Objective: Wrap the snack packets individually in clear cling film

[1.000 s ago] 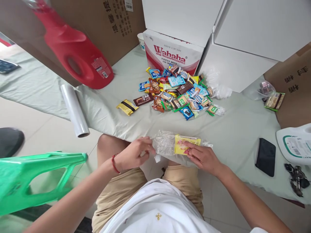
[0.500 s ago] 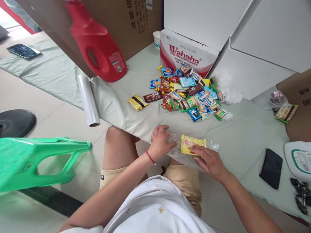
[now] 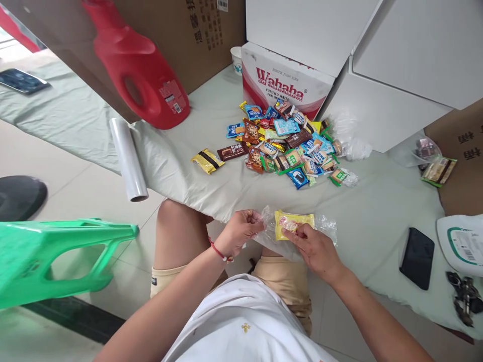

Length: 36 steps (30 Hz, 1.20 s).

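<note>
A yellow snack packet (image 3: 298,219) with red print lies at the table's front edge, with clear plastic film (image 3: 325,229) sticking out on both sides of it. My left hand (image 3: 243,229) is closed, its thumb and fingers pinching the film's left end. At the packet's lower edge, my right hand (image 3: 315,250) grips it with the fingers across its front; the thumb is partly hidden. Beyond both hands spreads a pile of small wrapped snacks (image 3: 290,143) in blue, brown, green and yellow. A yellow-and-black packet (image 3: 208,161) and a brown packet (image 3: 232,151) lie at its left side.
Behind the pile stands a Wahaha carton (image 3: 283,80). To the left are a red jug (image 3: 141,75), a roll of clear film (image 3: 129,161) and a green stool (image 3: 68,256). A black phone (image 3: 417,259) and keys (image 3: 466,296) lie at the right on the cloth-covered table (image 3: 381,211).
My left hand has gone from spread fingers to a pinch on the film, pulling its left end out. My right hand has shifted slightly left and down on the packet. The view has turned slightly.
</note>
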Tool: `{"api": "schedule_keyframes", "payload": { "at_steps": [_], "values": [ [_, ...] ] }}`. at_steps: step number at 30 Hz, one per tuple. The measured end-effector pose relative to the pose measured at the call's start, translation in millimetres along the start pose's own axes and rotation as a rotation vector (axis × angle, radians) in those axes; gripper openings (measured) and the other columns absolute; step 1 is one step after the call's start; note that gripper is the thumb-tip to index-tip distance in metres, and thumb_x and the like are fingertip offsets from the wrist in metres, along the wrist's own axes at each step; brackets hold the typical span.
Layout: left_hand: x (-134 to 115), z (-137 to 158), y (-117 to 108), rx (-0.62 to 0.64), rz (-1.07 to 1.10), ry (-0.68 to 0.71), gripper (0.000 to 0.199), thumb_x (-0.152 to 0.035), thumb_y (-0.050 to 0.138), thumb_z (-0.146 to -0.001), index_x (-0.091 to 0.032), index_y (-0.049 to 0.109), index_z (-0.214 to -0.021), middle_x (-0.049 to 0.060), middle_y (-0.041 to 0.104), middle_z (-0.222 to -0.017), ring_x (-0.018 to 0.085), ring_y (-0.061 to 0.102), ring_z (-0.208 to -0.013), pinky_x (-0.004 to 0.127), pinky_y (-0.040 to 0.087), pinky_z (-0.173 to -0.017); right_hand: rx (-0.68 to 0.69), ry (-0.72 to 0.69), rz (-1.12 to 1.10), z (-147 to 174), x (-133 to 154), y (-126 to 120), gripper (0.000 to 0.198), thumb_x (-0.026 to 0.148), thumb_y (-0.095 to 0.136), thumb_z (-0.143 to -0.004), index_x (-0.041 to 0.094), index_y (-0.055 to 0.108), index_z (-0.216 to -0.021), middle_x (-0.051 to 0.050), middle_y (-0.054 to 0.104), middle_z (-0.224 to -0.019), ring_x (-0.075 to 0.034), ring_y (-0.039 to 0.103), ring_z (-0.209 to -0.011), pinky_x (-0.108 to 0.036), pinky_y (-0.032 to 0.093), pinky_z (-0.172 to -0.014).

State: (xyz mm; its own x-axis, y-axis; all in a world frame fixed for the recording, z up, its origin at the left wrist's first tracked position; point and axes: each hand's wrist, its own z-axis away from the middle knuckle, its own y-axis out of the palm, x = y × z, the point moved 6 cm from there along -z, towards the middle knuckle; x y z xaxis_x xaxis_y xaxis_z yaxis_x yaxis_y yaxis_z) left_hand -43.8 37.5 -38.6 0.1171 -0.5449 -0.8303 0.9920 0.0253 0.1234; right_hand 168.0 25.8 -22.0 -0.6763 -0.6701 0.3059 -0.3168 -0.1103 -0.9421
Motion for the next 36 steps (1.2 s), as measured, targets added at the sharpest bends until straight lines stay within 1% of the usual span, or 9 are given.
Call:
{"api": "schedule_keyframes", "payload": {
  "at_steps": [4, 9, 15, 20, 24, 27, 29, 32, 36],
  "values": [
    [-10.7, 3.0, 37.7, 0.038, 0.088, 0.071, 0.023, -0.029, 0.074, -0.061, -0.018, 0.055, -0.069, -0.008, 0.048, -0.055, 0.006, 0.041, -0.047, 0.02, 0.032, -0.048, 0.024, -0.004, 0.017, -4.0, 5.8, 1.2, 0.052, 0.006, 0.049, -0.092, 0.035, 0.064, -0.132, -0.005, 0.062, -0.094, -0.02, 0.058, -0.076, -0.027, 0.046, -0.063],
    [-6.7, -7.9, 78.6, 0.094, -0.155, 0.138, 0.017, -0.025, 0.05, -0.083, -0.02, 0.059, -0.07, -0.002, 0.058, -0.052, 0.013, 0.059, -0.054, 0.025, 0.046, -0.06, 0.019, 0.018, -0.096, -7.1, 6.6, -3.9, 0.032, 0.008, 0.047, -0.091, 0.026, 0.069, -0.105, -0.007, 0.062, -0.093, -0.02, 0.057, -0.077, -0.029, 0.049, -0.064],
    [-6.9, 1.6, 82.8, 0.085, -0.512, 0.378, 0.031, -0.015, 0.044, -0.089, -0.019, 0.072, -0.1, 0.008, 0.069, -0.094, 0.02, 0.069, -0.087, 0.031, 0.053, -0.08, -0.034, -0.021, -0.591, 9.0, 0.2, -24.0, 0.035, 0.014, 0.046, -0.098, 0.03, 0.067, -0.121, -0.009, 0.066, -0.112, -0.021, 0.066, -0.097, -0.033, 0.058, -0.078],
    [0.7, 12.9, 98.9, 0.043, -0.88, 0.481, 0.046, -0.008, 0.044, -0.087, -0.017, 0.065, -0.127, 0.015, 0.063, -0.113, 0.025, 0.068, -0.092, 0.036, 0.055, -0.078, -0.284, 0.231, -0.515, 10.7, -15.5, -49.4, 0.031, 0.023, 0.052, -0.1, 0.035, 0.068, -0.124, -0.006, 0.07, -0.115, -0.021, 0.07, -0.094, -0.032, 0.06, -0.073],
    [0.9, 11.3, 91.1, 0.0, -0.809, 0.473, 0.069, -0.007, 0.047, -0.082, -0.009, 0.042, -0.151, 0.016, 0.068, -0.109, 0.027, 0.068, -0.096, 0.039, 0.055, -0.084, -0.066, 0.149, -0.381, -16.0, -14.1, -34.3, 0.055, 0.032, 0.057, -0.099, 0.033, 0.044, -0.153, -0.008, 0.058, -0.146, -0.027, 0.06, -0.129, -0.043, 0.056, -0.101],
    [-5.6, 16.4, 71.1, -0.013, -0.616, 0.446, 0.08, -0.005, 0.048, -0.081, -0.011, 0.027, -0.158, 0.011, 0.074, -0.109, 0.019, 0.068, -0.081, 0.033, 0.055, -0.078, 0.086, 0.14, -0.347, -26.6, -22.4, -16.4, 0.053, 0.035, 0.055, -0.101, 0.029, 0.045, -0.153, -0.01, 0.056, -0.149, -0.028, 0.057, -0.134, -0.049, 0.051, -0.108],
    [-16.0, 22.2, 57.1, -0.08, -0.562, 0.494, 0.067, -0.008, 0.046, -0.087, -0.016, 0.039, -0.153, 0.009, 0.075, -0.116, 0.015, 0.068, -0.078, 0.03, 0.055, -0.078, 0.108, 0.146, -0.358, -28.7, -26.6, -11.0, 0.05, 0.036, 0.055, -0.101, 0.028, 0.049, -0.15, -0.011, 0.055, -0.15, -0.029, 0.056, -0.134, -0.049, 0.05, -0.109],
    [-32.5, 24.3, 57.1, -0.092, -0.717, 0.725, 0.038, -0.02, 0.046, -0.098, -0.021, 0.064, -0.131, 0.01, 0.071, -0.128, 0.021, 0.066, -0.109, 0.036, 0.05, -0.098, 0.095, 0.124, -0.421, -30.7, -24.7, -11.6, 0.048, 0.032, 0.056, -0.1, 0.027, 0.051, -0.148, -0.011, 0.056, -0.149, -0.028, 0.056, -0.134, -0.047, 0.048, -0.111],
    [-19.6, -0.3, 82.6, 0.152, -1.026, 0.868, 0.045, -0.037, 0.048, -0.102, -0.025, 0.055, -0.145, 0.009, 0.058, -0.149, 0.027, 0.048, -0.14, 0.049, 0.035, -0.114, 0.093, 0.12, -0.533, -24.6, -23.9, -17.9, 0.047, 0.027, 0.059, -0.096, 0.025, 0.055, -0.143, -0.011, 0.06, -0.142, -0.027, 0.059, -0.128, -0.044, 0.05, -0.106]
  ]
}}
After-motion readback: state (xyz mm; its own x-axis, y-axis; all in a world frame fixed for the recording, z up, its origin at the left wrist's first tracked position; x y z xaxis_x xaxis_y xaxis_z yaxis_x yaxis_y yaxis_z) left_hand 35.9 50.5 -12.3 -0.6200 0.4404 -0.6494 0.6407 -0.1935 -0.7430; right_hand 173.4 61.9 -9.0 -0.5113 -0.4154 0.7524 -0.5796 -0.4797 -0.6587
